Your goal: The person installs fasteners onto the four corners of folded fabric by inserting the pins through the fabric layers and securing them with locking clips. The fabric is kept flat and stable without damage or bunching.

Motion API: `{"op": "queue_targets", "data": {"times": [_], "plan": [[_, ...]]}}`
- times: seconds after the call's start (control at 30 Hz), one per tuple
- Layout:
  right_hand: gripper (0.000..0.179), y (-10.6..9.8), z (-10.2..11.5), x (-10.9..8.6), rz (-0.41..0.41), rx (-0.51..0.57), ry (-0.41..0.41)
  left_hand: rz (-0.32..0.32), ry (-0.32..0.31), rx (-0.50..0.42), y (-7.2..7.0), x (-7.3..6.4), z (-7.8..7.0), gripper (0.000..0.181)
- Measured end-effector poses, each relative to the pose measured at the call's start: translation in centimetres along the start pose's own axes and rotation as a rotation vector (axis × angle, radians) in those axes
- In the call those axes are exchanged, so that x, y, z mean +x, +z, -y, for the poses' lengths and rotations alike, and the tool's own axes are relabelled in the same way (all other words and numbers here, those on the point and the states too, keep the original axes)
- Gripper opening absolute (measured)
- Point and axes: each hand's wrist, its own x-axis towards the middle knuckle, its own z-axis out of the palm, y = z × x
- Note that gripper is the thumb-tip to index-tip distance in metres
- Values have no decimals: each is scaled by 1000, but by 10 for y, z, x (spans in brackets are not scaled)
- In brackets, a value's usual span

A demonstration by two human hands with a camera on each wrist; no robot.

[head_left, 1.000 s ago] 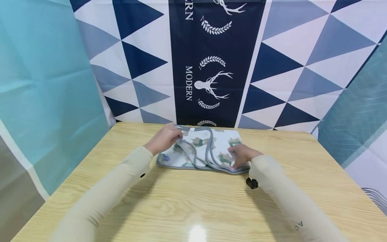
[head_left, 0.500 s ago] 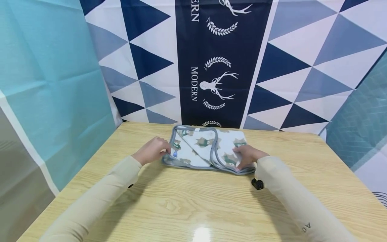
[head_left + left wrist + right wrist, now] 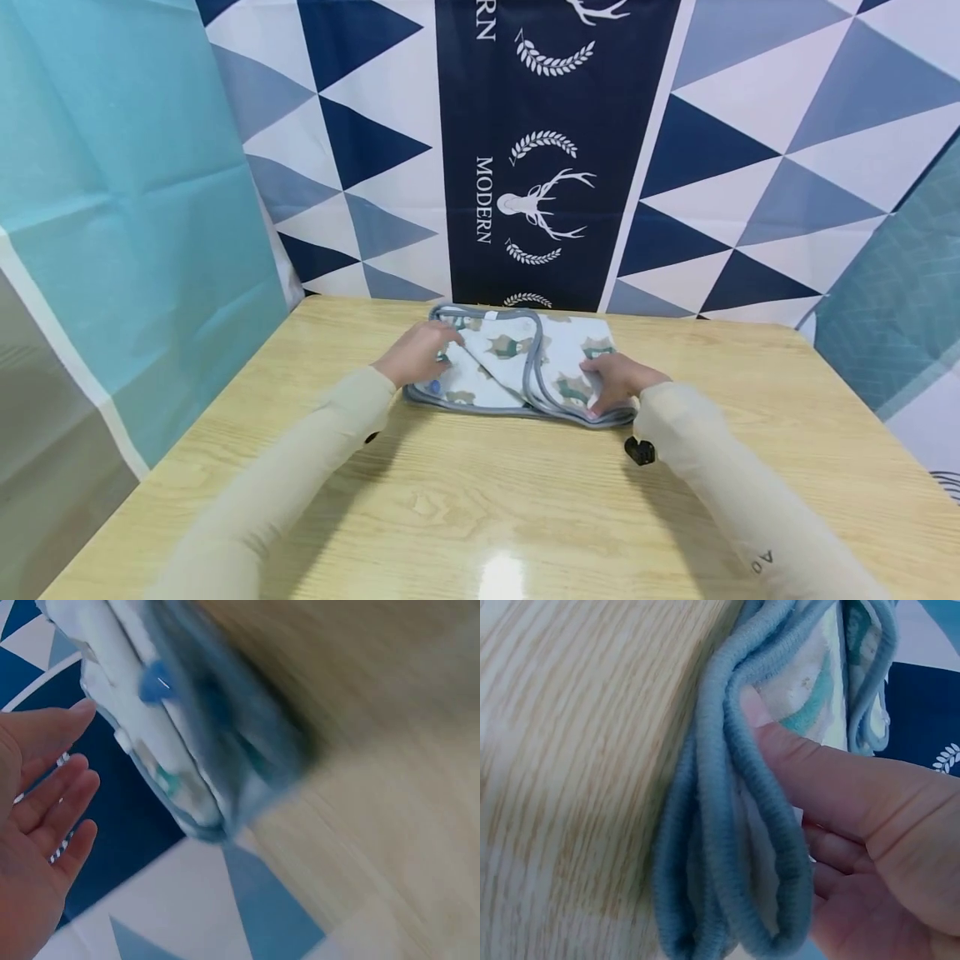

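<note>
A folded white blanket (image 3: pixel 558 337) printed with brown and green animal figures lies near the back of the wooden table. Grey-blue edging runs round its layers, and a small blue spot (image 3: pixel 156 682) shows near its left end. My left hand (image 3: pixel 420 354) is over that left end; in the left wrist view its fingers are loosely spread with nothing between them. At the opposite end my right hand (image 3: pixel 618 379) rests on the blanket, thumb and fingers apart. The right wrist view shows its thumb (image 3: pixel 802 761) against the cloth just inside the folded edging, with the fingertips partly hidden.
The wooden table (image 3: pixel 465 500) reaches back to a hanging cloth (image 3: pixel 375 167) with triangles and deer heads. A turquoise curtain (image 3: pixel 135 208) hangs along the left side. A small black device (image 3: pixel 640 451) sits under the right wrist.
My left hand lifted the blanket's near left corner, drew it outward and laid it flat, then let go and moved back in over the left end. My right hand stayed in place.
</note>
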Motion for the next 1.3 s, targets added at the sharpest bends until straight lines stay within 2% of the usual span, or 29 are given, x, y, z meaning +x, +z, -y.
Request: {"op": "queue_targets", "data": {"times": [0.13,0.27,0.37,0.47,0.57,0.7,0.8,0.9,1.0,1.2,1.3], "plan": [[87,-3,2,0,-2,-3,-5,28,-71,-12,11,39,-10,33],[86,0,5,1,-2,12,6,84,-163,-32,23,73,-16,40],[86,1,8,3,-2,21,28,123,-219,-47,32,90,-20,44],[86,2,12,4,-6,26,35,149,-251,-36,41,101,-21,45],[87,3,16,5,-13,40,29,155,-258,-32,49,106,-20,44],[87,8,19,4,-8,65,22,138,-256,-26,59,105,-22,40],[87,11,18,3,-3,64,18,87,-260,-19,64,103,-23,35],[87,10,15,1,-9,49,19,3,-240,-24,65,103,-26,26],[88,6,11,-1,-15,53,32,-70,-195,-29,62,105,-28,18],[88,1,1,-7,-23,49,39,-132,-117,-73,43,104,-32,15],[87,2,0,-7,-23,45,37,-151,-95,-107,28,92,-29,15]]}}
